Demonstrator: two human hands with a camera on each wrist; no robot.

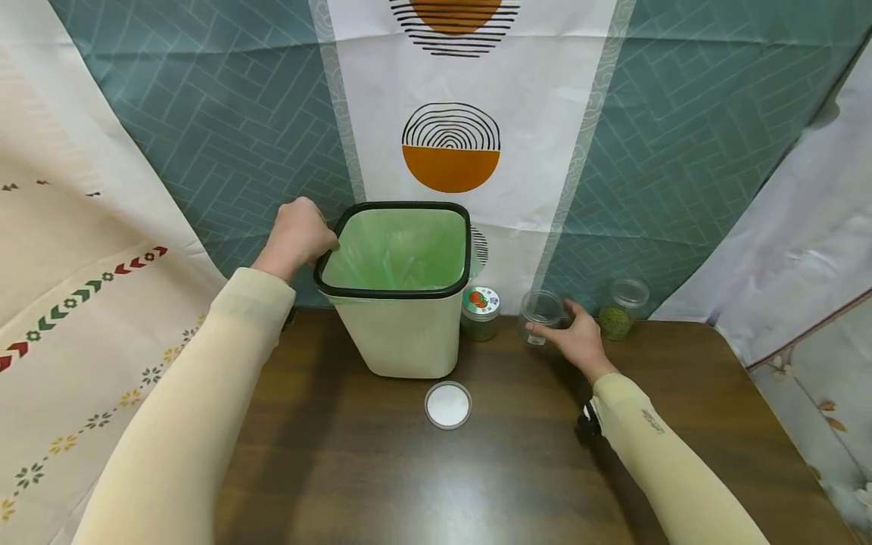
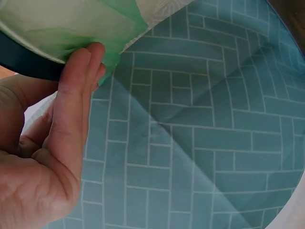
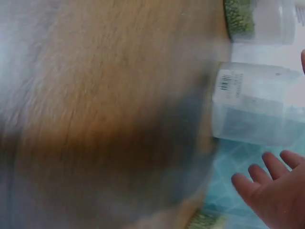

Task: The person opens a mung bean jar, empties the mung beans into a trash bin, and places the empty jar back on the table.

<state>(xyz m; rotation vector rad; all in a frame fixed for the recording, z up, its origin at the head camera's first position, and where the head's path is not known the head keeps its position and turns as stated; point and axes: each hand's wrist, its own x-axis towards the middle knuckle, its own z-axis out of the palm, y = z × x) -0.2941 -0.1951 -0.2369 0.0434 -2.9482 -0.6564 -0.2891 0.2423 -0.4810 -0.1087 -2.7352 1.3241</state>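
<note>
My left hand [image 1: 300, 236] grips the rim of a pale trash can at its back left corner. In the left wrist view, its fingers bend over the dark rim [image 2: 28, 59] and the green bag lining [image 2: 112, 62]. The trash can [image 1: 402, 341] stands upright on the table. My right hand [image 1: 579, 342] is around the right side of a clear jar [image 1: 541, 304] with no visible contents. Spread fingers [image 3: 274, 167] lie just beside that jar in the right wrist view, where a barcode label shows on it; whether the thumb touches it cannot be told.
A jar with a printed lid [image 1: 480, 314] stands right of the trash can. Another jar [image 1: 618, 318], holding green bits, stands behind my right hand. A round white lid [image 1: 448, 405] lies on the brown table [image 1: 381, 469]. Patterned cloth [image 1: 252, 136] hangs behind.
</note>
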